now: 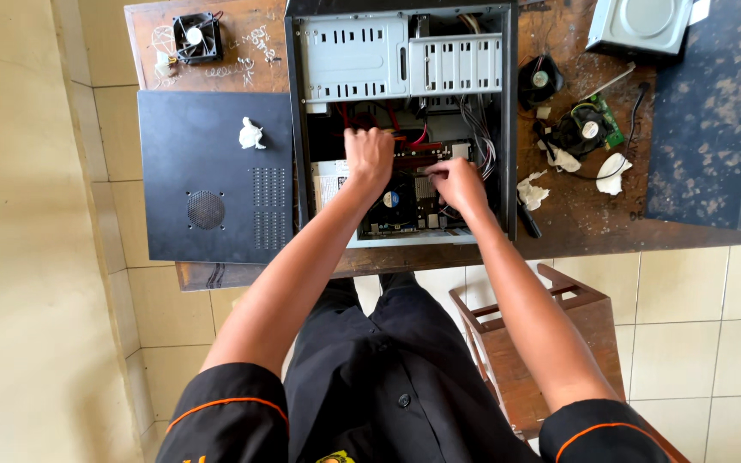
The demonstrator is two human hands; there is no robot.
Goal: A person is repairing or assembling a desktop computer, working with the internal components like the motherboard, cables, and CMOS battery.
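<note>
Open grey steel computer case (401,51) lies on its side on the brown wooden table (576,214), long axis running away from the person. Both hands work inside, above the motherboard. Left hand (369,156) curls at the red cables (413,141); right hand (456,182) pinches narrowly just beside it, contents hidden.

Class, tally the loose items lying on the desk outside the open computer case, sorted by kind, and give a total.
Fans: 3
White tissue wads: 4
Side panel: 1
Optical drive: 1
Total: 9
</note>
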